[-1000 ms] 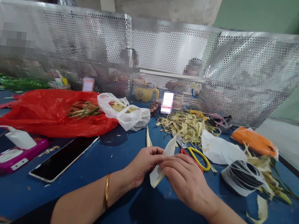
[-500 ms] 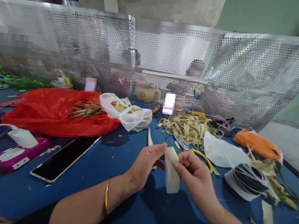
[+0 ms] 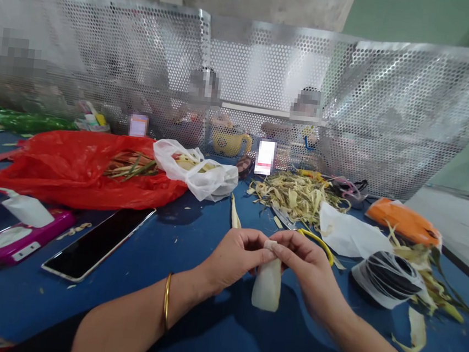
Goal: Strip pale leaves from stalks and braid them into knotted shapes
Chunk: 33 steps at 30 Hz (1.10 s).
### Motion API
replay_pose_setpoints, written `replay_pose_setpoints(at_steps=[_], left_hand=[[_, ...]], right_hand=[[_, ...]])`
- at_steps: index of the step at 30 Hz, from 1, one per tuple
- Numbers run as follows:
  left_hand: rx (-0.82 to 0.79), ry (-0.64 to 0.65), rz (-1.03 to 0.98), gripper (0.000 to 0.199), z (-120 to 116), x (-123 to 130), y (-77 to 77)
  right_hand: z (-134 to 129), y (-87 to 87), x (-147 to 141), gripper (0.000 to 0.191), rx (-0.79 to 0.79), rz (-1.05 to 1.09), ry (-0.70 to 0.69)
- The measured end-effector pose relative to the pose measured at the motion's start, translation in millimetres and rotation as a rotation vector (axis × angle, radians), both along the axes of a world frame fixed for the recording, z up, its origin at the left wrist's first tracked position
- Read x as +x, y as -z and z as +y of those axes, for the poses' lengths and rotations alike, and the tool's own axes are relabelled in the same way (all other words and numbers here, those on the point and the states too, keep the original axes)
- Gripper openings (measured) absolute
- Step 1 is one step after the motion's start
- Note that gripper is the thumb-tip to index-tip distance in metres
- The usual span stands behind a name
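Note:
A pale, cream-white strip of corn husk (image 3: 267, 287) hangs over the blue table, narrow at the top and wider below. My left hand (image 3: 231, 257) pinches its upper end between thumb and fingers. At the same end my right hand (image 3: 308, 265) is also closed on it, the two thumbs almost touching. Just beyond my left hand lies a thin, pale twisted husk piece (image 3: 235, 212). Behind my right hand are scissors with a yellow handle (image 3: 320, 244), partly covered by the hand.
Dried husk strips (image 3: 294, 195) are heaped ahead. To the right are a wire spool (image 3: 388, 279) and an orange packet (image 3: 404, 220). A red plastic bag (image 3: 61, 167), a phone (image 3: 101, 243) and a magenta power strip (image 3: 25, 236) lie left. A perforated metal screen (image 3: 262, 62) stands behind.
My left hand has come over to the husk's top end and pinches it there. My right hand has shifted up to the same end, and the husk hangs lower from both hands.

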<state>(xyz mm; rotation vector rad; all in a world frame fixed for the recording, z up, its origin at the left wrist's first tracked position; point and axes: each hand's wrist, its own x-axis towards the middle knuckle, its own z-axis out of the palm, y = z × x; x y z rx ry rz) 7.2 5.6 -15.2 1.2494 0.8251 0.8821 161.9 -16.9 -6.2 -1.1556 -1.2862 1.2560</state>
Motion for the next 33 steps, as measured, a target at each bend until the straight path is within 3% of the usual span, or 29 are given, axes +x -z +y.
replay_pose_setpoints(at_steps=[5,20,33], left_hand=[[0.022,-0.038,0.067,0.023,1.3,0.2,-1.7],[0.104,-0.045,0.134,0.030,3.7,-1.1,0.2],[0.057,-0.080,0.117,0.027,0.1,1.5,-0.1]], right_hand=[[1.6,0.5,0.5,0.034,0.035,-0.012,0.058],[2.5,-1.0,1.5,0.031,0.119,-0.095,0.024],[2.8,6.5,4.8,0.018,0.265,-0.233,0.001]])
